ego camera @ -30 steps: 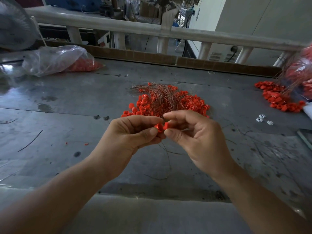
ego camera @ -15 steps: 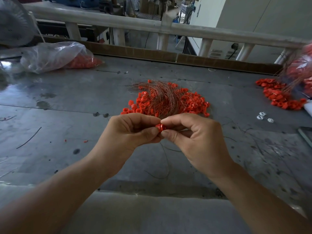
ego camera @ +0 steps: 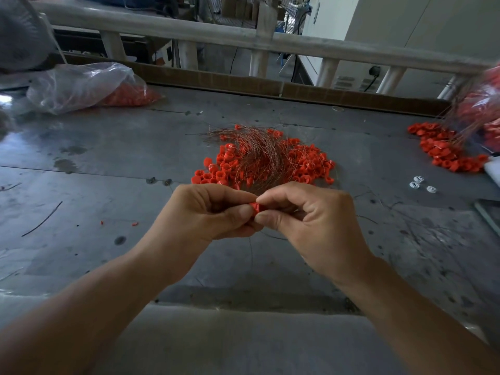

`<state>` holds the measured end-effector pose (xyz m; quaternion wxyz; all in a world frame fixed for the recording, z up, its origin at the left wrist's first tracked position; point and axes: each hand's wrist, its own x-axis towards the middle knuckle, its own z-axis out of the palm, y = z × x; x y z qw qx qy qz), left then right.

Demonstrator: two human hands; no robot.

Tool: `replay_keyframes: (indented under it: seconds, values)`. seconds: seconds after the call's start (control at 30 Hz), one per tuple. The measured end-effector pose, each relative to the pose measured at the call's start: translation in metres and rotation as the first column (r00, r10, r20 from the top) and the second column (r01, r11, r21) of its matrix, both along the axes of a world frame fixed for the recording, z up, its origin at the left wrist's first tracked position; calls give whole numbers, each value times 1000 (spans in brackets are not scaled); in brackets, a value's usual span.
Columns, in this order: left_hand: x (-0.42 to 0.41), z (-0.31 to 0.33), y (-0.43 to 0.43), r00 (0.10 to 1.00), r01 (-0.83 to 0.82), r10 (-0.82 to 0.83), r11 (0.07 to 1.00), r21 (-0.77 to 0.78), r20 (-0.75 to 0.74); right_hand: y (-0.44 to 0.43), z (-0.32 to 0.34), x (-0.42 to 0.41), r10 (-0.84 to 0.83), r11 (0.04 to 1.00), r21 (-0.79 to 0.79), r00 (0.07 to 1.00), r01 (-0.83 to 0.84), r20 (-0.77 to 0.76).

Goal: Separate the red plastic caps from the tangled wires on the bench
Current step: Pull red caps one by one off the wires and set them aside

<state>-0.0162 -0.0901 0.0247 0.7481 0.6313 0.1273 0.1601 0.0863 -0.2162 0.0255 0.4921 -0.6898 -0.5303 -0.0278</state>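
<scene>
A heap of red plastic caps (ego camera: 224,169) lies in the middle of the grey metal bench (ego camera: 108,158), with a tangle of thin coppery wires (ego camera: 259,155) spread over it. Just in front of the heap, my left hand (ego camera: 205,215) and my right hand (ego camera: 311,220) meet fingertip to fingertip. Between thumbs and forefingers they pinch one small red cap (ego camera: 255,207), mostly hidden by the fingers. A thin wire (ego camera: 250,253) hangs down below the hands.
A clear plastic bag (ego camera: 81,85) holding red caps lies at the back left. A second pile of red caps (ego camera: 443,150) with wires sits at the right, beside a blurred bag (ego camera: 484,112). Small white parts (ego camera: 419,184) and wire scraps (ego camera: 43,220) lie around.
The two hands have closed tighter on the cap, so less red shows between the fingertips. They sit slightly nearer the heap. The piles have not moved.
</scene>
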Motion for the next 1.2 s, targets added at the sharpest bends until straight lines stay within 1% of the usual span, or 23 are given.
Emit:
replay_keyframes:
  seconds: [0.13, 0.23, 0.3, 0.47, 0.63, 0.77, 0.9, 0.93, 1.03, 1.13, 1.2]
  values:
    - [-1, -1, 0, 1000, -5, 5, 1000, -6, 1, 0, -2, 0, 0, 1000, 18, 1000, 0, 1]
    - [-3, -2, -2, 1000, -12, 12, 997, 75, 2, 0, -3, 0, -10, 1000, 18, 990, 8, 141]
    - [-3, -2, -1, 1000, -10, 10, 994, 104, -4, 0, -4, 0, -22, 1000, 17, 981, 19, 192]
    - [-2, -2, -1, 999, 30, -30, 999, -31, -25, -2, -2, 1, 17, 999, 33, 998, -19, 58]
    - [-2, -2, -1, 998, 60, -60, 998, -24, -26, -4, 0, 5, 79, 996, 33, 997, -79, -10]
    - [-3, 0, -1, 992, 124, -125, 992, -15, -32, -4, 2, 7, 119, 993, 13, 991, -119, -53]
    - [-2, 0, 0, 990, 141, -143, 987, -74, -23, -3, 3, 9, 171, 984, -24, 971, -178, -164]
    - [-3, 0, 0, 989, 142, -145, 986, -84, -22, -3, 3, 10, 183, 979, -57, 970, -194, -159]
    - [-3, -1, 1, 986, 161, -164, 983, -86, -23, -2, 5, 10, 214, 960, -176, 976, -217, -38]
    - [-4, 0, 1, 983, 182, -181, 976, -116, 19, -2, 6, 9, 204, 965, -175, 979, -196, 29]
    - [-5, 0, -1, 978, 201, -197, 978, -51, 62, -1, 6, 7, 186, 969, -175, 982, -175, 45]
